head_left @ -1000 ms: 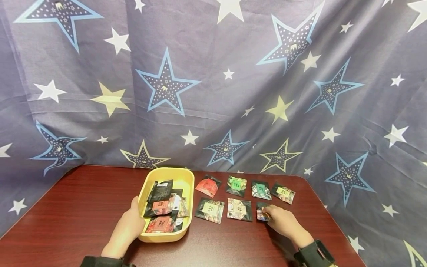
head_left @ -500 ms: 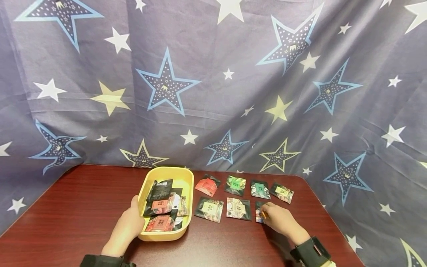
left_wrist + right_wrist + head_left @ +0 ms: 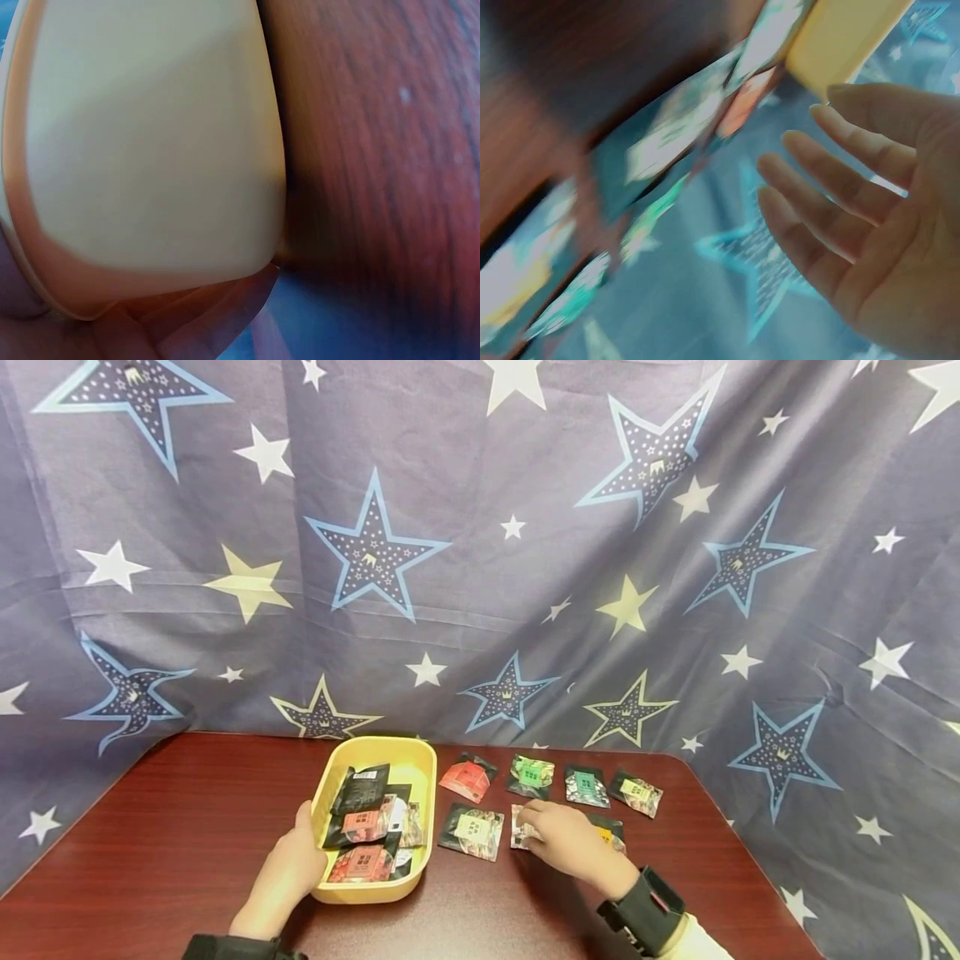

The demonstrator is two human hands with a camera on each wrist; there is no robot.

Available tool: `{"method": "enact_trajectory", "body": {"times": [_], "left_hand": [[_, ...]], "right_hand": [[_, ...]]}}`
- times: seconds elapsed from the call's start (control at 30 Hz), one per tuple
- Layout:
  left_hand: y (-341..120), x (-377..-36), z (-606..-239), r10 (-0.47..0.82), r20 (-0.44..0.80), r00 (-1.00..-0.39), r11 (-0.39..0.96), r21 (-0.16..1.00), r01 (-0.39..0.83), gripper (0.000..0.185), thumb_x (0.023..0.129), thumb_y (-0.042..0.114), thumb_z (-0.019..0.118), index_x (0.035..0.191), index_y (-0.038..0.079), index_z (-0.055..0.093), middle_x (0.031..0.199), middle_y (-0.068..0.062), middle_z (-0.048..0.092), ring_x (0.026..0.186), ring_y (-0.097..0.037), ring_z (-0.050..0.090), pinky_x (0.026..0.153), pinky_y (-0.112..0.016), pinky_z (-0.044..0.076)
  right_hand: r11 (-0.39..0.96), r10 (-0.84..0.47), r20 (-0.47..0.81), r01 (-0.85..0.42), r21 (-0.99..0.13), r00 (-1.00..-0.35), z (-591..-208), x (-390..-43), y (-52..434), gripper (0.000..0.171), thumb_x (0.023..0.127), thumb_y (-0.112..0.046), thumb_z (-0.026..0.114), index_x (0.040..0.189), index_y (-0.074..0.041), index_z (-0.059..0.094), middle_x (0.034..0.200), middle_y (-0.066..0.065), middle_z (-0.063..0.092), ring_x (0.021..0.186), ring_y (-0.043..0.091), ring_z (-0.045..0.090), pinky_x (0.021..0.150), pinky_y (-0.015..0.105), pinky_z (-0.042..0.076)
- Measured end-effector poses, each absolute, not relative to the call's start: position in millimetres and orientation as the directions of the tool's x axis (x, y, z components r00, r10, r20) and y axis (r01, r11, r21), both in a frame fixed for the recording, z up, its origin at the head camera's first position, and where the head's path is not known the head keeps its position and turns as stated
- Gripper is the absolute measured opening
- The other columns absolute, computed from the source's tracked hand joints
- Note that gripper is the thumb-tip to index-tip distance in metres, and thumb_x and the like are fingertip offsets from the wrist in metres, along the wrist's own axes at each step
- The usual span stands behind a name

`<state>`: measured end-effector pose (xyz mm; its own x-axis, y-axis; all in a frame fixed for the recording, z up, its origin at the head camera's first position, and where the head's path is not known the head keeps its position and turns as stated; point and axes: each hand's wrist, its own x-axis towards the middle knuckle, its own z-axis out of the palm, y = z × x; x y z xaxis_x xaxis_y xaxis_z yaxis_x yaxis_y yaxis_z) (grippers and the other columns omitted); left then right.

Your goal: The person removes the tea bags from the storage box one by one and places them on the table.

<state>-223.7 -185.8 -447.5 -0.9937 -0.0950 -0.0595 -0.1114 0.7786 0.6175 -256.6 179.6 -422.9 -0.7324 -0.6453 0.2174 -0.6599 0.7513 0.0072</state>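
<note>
My left hand [image 3: 291, 862] grips the left rim of a yellow plastic basin [image 3: 428, 827], thumb over the edge. Its fingers [image 3: 217, 319] curl round the outer wall in the left wrist view. Several black sachets with printed labels lie in the basin, such as a red-labelled sachet [image 3: 362, 863]. My right hand [image 3: 566, 841] hovers over the front row of sachets, its loosely bent fingers holding nothing in the right wrist view. It partly hides a pink-beige-labelled sachet [image 3: 519, 837] and an orange-labelled sachet [image 3: 617, 833]. Left of it lies a cream-labelled sachet [image 3: 472, 832].
Behind, a back row holds a red sachet [image 3: 468, 777], a bright green-labelled sachet [image 3: 531, 775], a teal-labelled sachet [image 3: 587, 785] and a yellow-labelled sachet [image 3: 636, 794]. The dark red wooden table [image 3: 187, 827] ends at a star-patterned curtain [image 3: 465, 568].
My right hand has let go of the orange-labelled sachet at the right end of the front row and moved left over the neighbouring one. My left hand has stayed on the basin.
</note>
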Motion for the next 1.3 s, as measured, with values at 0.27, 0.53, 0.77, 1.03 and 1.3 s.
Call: {"method": "enact_trajectory", "body": {"times": [0.27, 0.53, 0.77, 1.03, 1.3], "left_hand": [[-188, -221, -447, -0.105, -0.056, -0.993, 0.779, 0.616, -0.117, 0.076, 0.074, -0.003, 0.045, 0.139, -0.017, 0.008, 0.104, -0.041, 0.054, 0.076, -0.033, 0.057, 0.065, -0.045, 0.045], [-190, -220, -448, -0.111, -0.048, -0.993, 0.78, 0.615, -0.117, 0.076, 0.074, -0.004, 0.045, 0.139, -0.017, 0.008, 0.107, -0.042, 0.053, 0.078, -0.034, 0.058, 0.066, -0.045, 0.045], [-189, -221, -450, -0.101, -0.045, -0.994, 0.784, 0.612, -0.108, 0.075, 0.074, -0.003, 0.044, 0.139, -0.016, 0.008, 0.107, -0.042, 0.053, 0.081, -0.035, 0.059, 0.066, -0.046, 0.045], [-188, -223, -450, -0.106, -0.057, -0.993, 0.789, 0.602, -0.119, 0.075, 0.075, -0.002, 0.045, 0.14, -0.015, 0.009, 0.106, -0.041, 0.054, 0.079, -0.036, 0.059, 0.064, -0.045, 0.045], [-187, -223, -449, -0.094, -0.041, -0.995, 0.789, 0.606, -0.1, 0.074, 0.075, -0.002, 0.044, 0.139, -0.016, 0.01, 0.103, -0.041, 0.055, 0.078, -0.034, 0.059, 0.064, -0.045, 0.045]], "right_hand": [[0.616, -0.77, 0.301, -0.779, 0.12, -0.563, -405, -254, 106, 0.02, 0.081, -0.021, 0.068, 0.101, -0.019, 0.066, 0.098, -0.007, 0.065, 0.091, 0.009, 0.061, 0.081, 0.027, 0.047], [0.53, -0.835, 0.26, -0.837, 0.14, -0.485, -412, -251, 41, 0.02, 0.08, -0.029, 0.07, 0.099, -0.022, 0.069, 0.097, -0.013, 0.067, 0.09, 0.003, 0.06, 0.087, 0.022, 0.043], [0.466, -0.885, 0.022, -0.885, 0.004, -0.466, -426, -261, 6, 0.03, 0.082, -0.034, 0.069, 0.111, -0.024, 0.068, 0.105, -0.014, 0.068, 0.092, -0.003, 0.06, 0.079, 0.013, 0.043], [0.457, -0.888, -0.115, -0.885, -0.091, -0.446, -431, -270, -7, 0.037, 0.083, -0.025, 0.068, 0.119, -0.023, 0.062, 0.104, -0.013, 0.064, 0.087, -0.003, 0.056, 0.076, 0.011, 0.041], [0.509, -0.851, -0.199, -0.857, -0.086, -0.486, -429, -273, -11, 0.043, 0.082, -0.022, 0.07, 0.123, -0.023, 0.058, 0.093, -0.009, 0.058, 0.086, -0.001, 0.049, 0.071, 0.013, 0.036]]}}
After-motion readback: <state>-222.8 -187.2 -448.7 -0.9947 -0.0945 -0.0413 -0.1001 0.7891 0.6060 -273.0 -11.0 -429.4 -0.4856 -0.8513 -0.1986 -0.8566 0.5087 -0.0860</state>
